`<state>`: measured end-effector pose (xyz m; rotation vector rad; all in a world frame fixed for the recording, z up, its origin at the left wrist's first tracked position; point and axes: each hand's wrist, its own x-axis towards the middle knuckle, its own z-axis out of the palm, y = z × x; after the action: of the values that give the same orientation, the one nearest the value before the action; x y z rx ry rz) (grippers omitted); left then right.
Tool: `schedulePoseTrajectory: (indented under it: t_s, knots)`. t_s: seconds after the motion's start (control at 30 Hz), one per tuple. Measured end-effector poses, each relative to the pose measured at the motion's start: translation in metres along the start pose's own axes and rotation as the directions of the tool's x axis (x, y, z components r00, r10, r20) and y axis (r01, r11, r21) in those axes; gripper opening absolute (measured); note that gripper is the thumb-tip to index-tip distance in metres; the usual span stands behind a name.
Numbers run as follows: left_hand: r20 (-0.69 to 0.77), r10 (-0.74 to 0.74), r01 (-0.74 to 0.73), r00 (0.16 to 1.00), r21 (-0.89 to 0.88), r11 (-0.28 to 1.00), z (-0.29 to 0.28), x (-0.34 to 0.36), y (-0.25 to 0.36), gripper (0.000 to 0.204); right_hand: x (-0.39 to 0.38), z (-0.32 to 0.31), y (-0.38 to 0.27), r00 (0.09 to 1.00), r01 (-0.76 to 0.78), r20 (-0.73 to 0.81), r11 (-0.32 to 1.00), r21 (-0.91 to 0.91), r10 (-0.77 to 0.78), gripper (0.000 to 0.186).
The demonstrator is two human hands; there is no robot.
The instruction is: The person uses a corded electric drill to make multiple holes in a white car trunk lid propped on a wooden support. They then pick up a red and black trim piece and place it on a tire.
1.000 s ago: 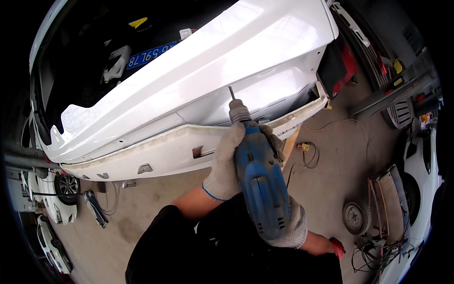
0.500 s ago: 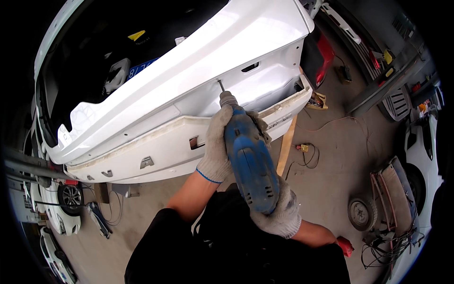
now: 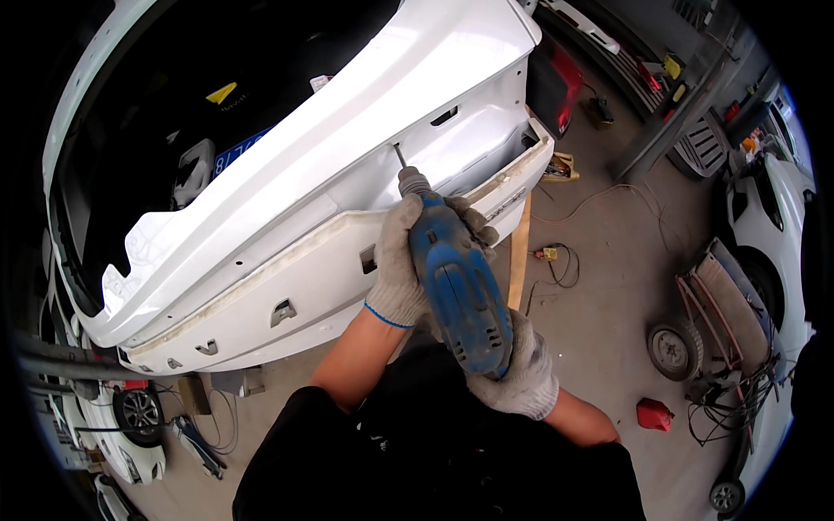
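Observation:
A blue, dust-smeared power drill [image 3: 460, 291] is held in both of my gloved hands. Around its front part wraps my left hand [image 3: 400, 260], with fingertips showing on the far side. My right hand [image 3: 521, 373] closes round the rear end; the handle below is hidden by the drill body. From the chuck [image 3: 413, 181] a thin drill bit [image 3: 400, 156] reaches to the recessed face of a white car body panel [image 3: 291, 195]. Whether the tip has entered the metal cannot be made out. Below it runs a white lower section [image 3: 326, 265] with several cut-outs.
A wooden strip [image 3: 519, 260] stands under the panel's right end. On the floor to the right are a cable with a yellow box [image 3: 547, 253], a red container [image 3: 654, 415] and a cart [image 3: 738, 313] with a wheel. A metal post [image 3: 673, 113] rises farther back. Cars are parked on both sides.
My view has turned slightly, so the panel and floor items appear shifted. Both hands keep their hold on the drill, its bit still at the panel. The red container now shows fully.

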<state>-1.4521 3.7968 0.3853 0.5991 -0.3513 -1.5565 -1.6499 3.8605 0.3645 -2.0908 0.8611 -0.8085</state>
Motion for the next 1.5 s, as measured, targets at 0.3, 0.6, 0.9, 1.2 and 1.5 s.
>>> schedulePoseTrajectory:
  t_s: [0.3, 0.6, 0.9, 1.2, 1.5]
  knots:
    - [0.017, -0.036, 0.033, 0.999, 0.139, 0.99, 0.002, 0.002, 0.014, 0.072, -0.002, 0.011, -0.012, 0.988, -0.124, -0.075, 0.984, 0.124, 0.134, 0.076]
    - [-0.009, -0.057, 0.058, 0.998, 0.118, 0.991, 0.002, 0.006, 0.014, 0.07, 0.001, 0.012, -0.02, 0.977, -0.179, -0.096, 0.979, 0.093, 0.188, 0.071]
    - [-0.132, -0.046, 0.062, 0.99, 0.116, 0.991, 0.023, 0.001, 0.017, 0.069, -0.002, -0.002, -0.022, 0.971, -0.226, -0.042, 0.962, 0.151, 0.235, 0.074]
    - [-0.058, -0.009, 0.017, 0.998, 0.137, 0.99, 0.014, 0.003, 0.014, 0.062, 0.001, 0.001, -0.016, 0.977, -0.158, -0.116, 0.975, 0.154, 0.177, 0.072]
    - [-0.134, -0.047, 0.058, 0.99, 0.083, 0.995, 0.019, 0.01, 0.015, 0.063, 0.008, -0.012, -0.02, 0.95, -0.301, -0.016, 0.927, 0.222, 0.312, 0.069]
